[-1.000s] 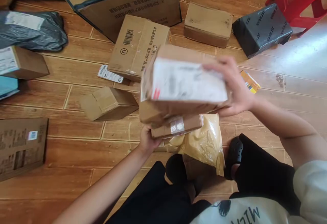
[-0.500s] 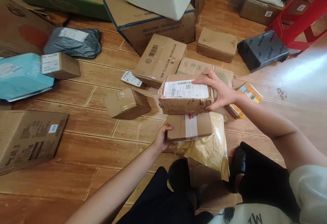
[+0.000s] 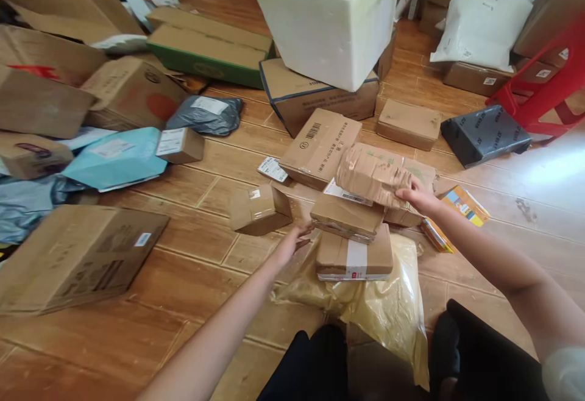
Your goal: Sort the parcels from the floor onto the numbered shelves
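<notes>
My right hand (image 3: 418,197) grips the near right end of a crumpled cardboard box (image 3: 372,174), which is raised and tilted. Under it lies a flatter cardboard box (image 3: 346,215). A white label (image 3: 345,191) shows between the two; I cannot tell which one it belongs to. Below that is a cardboard box with white tape (image 3: 354,256), resting on a yellow plastic mailer (image 3: 388,303). My left hand (image 3: 292,244) is open, fingers spread, at the left edge of the flatter box; nothing is in its grasp.
A small taped box (image 3: 258,209) sits to the left on the wooden floor. Beyond the stack are a printed carton (image 3: 320,145), a white foam box (image 3: 326,23) and a black-wrapped parcel (image 3: 484,134). An orange packet (image 3: 461,209) lies right, near a red stool (image 3: 548,78).
My left hand has let go of the white-taped box and opened. My right hand has tipped the crumpled box, and a flatter box now shows on the stack. The view has shifted upward and left.
</notes>
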Available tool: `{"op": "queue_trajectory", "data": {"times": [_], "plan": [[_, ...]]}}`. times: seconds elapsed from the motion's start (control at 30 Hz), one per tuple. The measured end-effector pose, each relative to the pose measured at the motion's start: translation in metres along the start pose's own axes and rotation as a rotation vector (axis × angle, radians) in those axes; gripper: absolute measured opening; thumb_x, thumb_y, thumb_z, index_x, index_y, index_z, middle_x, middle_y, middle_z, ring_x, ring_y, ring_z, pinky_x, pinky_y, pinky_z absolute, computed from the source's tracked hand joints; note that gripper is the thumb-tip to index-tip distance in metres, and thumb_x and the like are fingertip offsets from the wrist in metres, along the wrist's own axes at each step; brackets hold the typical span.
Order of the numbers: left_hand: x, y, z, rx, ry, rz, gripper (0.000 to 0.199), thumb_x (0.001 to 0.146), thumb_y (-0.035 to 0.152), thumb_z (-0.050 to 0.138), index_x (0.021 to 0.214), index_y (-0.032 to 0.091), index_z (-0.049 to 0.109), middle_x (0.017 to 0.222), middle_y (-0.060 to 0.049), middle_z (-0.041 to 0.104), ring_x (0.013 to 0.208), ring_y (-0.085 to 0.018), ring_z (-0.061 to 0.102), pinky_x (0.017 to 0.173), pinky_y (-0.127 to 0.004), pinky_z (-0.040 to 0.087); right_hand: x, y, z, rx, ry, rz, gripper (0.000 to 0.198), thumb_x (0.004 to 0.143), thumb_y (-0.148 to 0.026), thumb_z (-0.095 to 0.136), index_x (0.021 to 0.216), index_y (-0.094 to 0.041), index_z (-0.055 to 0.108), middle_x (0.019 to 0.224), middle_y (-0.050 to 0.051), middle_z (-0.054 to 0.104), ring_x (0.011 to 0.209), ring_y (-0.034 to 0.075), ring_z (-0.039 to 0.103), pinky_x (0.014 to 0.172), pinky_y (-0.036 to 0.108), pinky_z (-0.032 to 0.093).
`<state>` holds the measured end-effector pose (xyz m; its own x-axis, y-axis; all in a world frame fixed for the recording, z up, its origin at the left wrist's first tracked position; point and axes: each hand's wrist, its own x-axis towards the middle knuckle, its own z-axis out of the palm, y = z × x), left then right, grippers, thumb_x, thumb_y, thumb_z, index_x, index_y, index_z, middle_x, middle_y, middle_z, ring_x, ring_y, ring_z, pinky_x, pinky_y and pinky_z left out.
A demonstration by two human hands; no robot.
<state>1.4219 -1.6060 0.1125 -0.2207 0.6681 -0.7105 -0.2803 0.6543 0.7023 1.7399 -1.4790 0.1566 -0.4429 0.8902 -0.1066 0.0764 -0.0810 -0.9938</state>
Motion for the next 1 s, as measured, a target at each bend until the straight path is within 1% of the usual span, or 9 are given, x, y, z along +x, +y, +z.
{"op": "queue_trajectory", "data": {"times": [0.13, 0.23, 0.3, 0.4, 0.5, 0.63, 0.77, 0.9, 1.0], "plan": [[0.031, 0.030, 0.011, -0.111, -0.089, 0.007, 0.039, 0.087, 0.050, 0.051, 0.104, 0.021, 0.070, 0.096, -0.010, 0.077, 0.113, -0.031, 0.069, 0.097, -0.043, 0.053, -0.020, -0.014, 0.013, -0.440, -0.152, -0.371, 0.083, 0.063, -0.054, 0.085, 0.136, -0.027, 0.059, 0.134, 0.012, 0.054, 0.134, 0.037, 0.048, 0.118, 0.058, 0.036], [0.043, 0.036, 0.034, -0.136, -0.290, 0.050, 0.051, 0.076, 0.055, 0.063, 0.113, 0.020, 0.069, 0.110, -0.010, 0.077, 0.123, -0.035, 0.064, 0.106, -0.047, 0.049, -0.031, -0.010, 0.022, -0.624, -0.198, -0.512, 0.096, 0.062, -0.052, 0.088, 0.147, -0.028, 0.049, 0.144, 0.016, 0.044, 0.142, 0.041, 0.040, 0.120, 0.060, 0.035], [0.044, 0.032, 0.042, -0.131, -0.356, 0.099, 0.059, 0.066, 0.047, 0.072, 0.119, 0.021, 0.066, 0.121, -0.010, 0.075, 0.130, -0.036, 0.059, 0.111, -0.048, 0.045, -0.034, 0.002, 0.022, -0.649, -0.163, -0.523, 0.112, 0.065, -0.055, 0.087, 0.158, -0.027, 0.030, 0.152, 0.019, 0.037, 0.146, 0.043, 0.036, 0.122, 0.063, 0.031], [0.034, 0.022, 0.039, -0.116, -0.350, 0.182, 0.075, 0.057, 0.033, 0.074, 0.129, 0.024, 0.057, 0.139, -0.009, 0.065, 0.137, -0.036, 0.053, 0.116, -0.049, 0.040, -0.034, 0.028, 0.014, -0.625, -0.135, -0.416, 0.137, 0.066, -0.065, 0.085, 0.163, -0.025, -0.003, 0.161, 0.022, 0.024, 0.152, 0.046, 0.028, 0.123, 0.068, 0.026], [0.009, 0.015, 0.035, -0.111, -0.301, 0.291, 0.084, 0.053, 0.026, 0.072, 0.135, 0.026, 0.052, 0.150, -0.010, 0.054, 0.142, -0.035, 0.046, 0.119, -0.047, 0.035, -0.039, 0.046, 0.009, -0.551, -0.140, -0.344, 0.143, 0.066, -0.068, 0.084, 0.159, -0.026, -0.016, 0.154, 0.023, 0.033, 0.143, 0.044, 0.044, 0.117, 0.068, 0.036], [-0.041, 0.012, 0.042, -0.172, -0.286, 0.359, 0.098, 0.054, 0.019, 0.073, 0.147, 0.031, 0.044, 0.158, -0.006, 0.048, 0.144, -0.031, 0.044, 0.116, -0.041, 0.039, -0.065, 0.043, 0.014, -0.460, -0.154, -0.415, 0.134, 0.072, -0.059, 0.084, 0.158, -0.027, -0.014, 0.126, 0.015, 0.055, 0.117, 0.037, 0.065, 0.105, 0.059, 0.052], [-0.079, -0.007, 0.038, -0.218, -0.299, 0.285, 0.111, 0.059, 0.017, 0.073, 0.159, 0.040, 0.030, 0.165, 0.000, 0.039, 0.148, -0.031, 0.039, 0.115, -0.043, 0.042, -0.107, 0.025, 0.021, -0.485, -0.093, -0.366, 0.140, 0.064, -0.054, 0.090, 0.160, -0.029, -0.007, 0.127, 0.015, 0.057, 0.111, 0.039, 0.067, 0.098, 0.058, 0.057], [-0.080, -0.044, 0.016, 0.021, -0.392, 0.480, 0.100, 0.074, 0.025, 0.068, 0.163, 0.038, 0.025, 0.168, -0.002, 0.035, 0.157, -0.031, 0.023, 0.128, -0.050, 0.019, -0.127, 0.023, 0.024, -0.582, -0.085, -0.433, 0.133, 0.059, -0.058, 0.090, 0.162, -0.035, 0.009, 0.144, 0.019, 0.049, 0.126, 0.052, 0.058, 0.101, 0.068, 0.052], [-0.060, -0.049, 0.001, 0.280, -0.440, 0.614, 0.085, 0.083, 0.034, 0.064, 0.162, 0.034, 0.033, 0.170, -0.004, 0.033, 0.158, -0.034, 0.021, 0.130, -0.053, 0.010, -0.122, 0.041, 0.023, -0.563, -0.137, -0.535, 0.129, 0.058, -0.056, 0.090, 0.160, -0.042, 0.012, 0.149, 0.016, 0.048, 0.132, 0.055, 0.053, 0.106, 0.073, 0.047]]}}
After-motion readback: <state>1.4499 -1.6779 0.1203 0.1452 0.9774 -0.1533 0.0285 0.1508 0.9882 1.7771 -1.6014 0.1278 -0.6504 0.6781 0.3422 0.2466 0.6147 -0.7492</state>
